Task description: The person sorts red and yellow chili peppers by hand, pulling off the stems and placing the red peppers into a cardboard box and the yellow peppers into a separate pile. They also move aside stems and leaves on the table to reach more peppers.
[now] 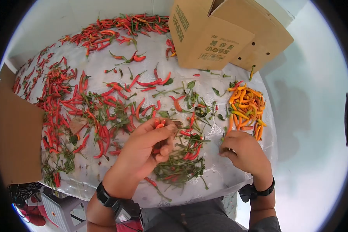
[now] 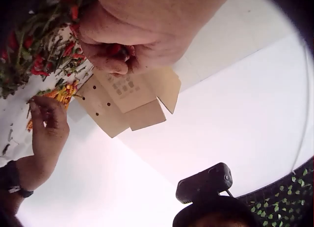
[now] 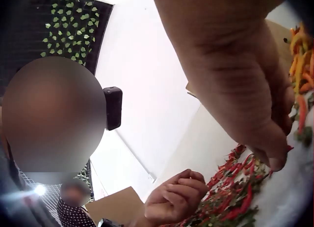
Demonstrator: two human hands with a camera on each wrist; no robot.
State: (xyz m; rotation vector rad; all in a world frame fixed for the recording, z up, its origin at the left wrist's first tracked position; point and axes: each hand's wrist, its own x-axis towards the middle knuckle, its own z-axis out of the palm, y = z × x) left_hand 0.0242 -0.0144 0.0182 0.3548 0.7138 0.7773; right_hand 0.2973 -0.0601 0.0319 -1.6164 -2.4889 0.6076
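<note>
Several red chili peppers show between the curled fingers of my left hand, which holds them over the table's middle. Just under that hand lies a heap of green chili stems with a few red chilies in it. My right hand is bent down beside a pile of orange chili peppers, its fingertips close to the near edge. Its thumb and fingers come together in the right wrist view, with a speck of red at the tips; I cannot tell whether they pinch anything.
Loose red chilies cover the table's left side, and more lie along the back. Stems and leaves are scattered mid-table. A cardboard box stands at the back right, another at the left. Below is a grey stool.
</note>
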